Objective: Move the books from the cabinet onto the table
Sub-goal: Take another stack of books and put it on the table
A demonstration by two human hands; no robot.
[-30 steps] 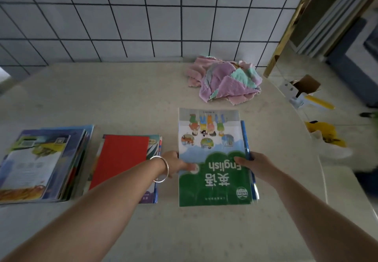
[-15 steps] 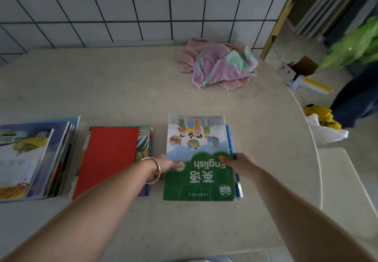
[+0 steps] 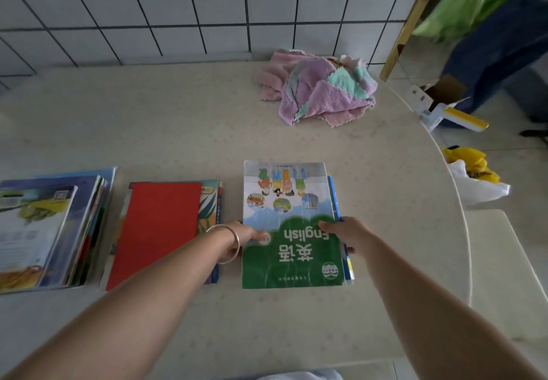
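Both hands grip the green English textbook (image 3: 292,231) lying flat on the tabletop (image 3: 184,130). Left hand (image 3: 244,236) pinches its left edge, thumb on the cover. Right hand (image 3: 345,236) fingers curl round its right edge.

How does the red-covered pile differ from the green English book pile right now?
The red-covered pile shows a plain red cover with no print; the green English book shows cartoon figures and upside-down lettering. No hand grips the red-covered pile, though the left forearm crosses over it, while the left hand and right hand both hold the green English book's side edges. Both lie flat on the table, each with other books beneath.
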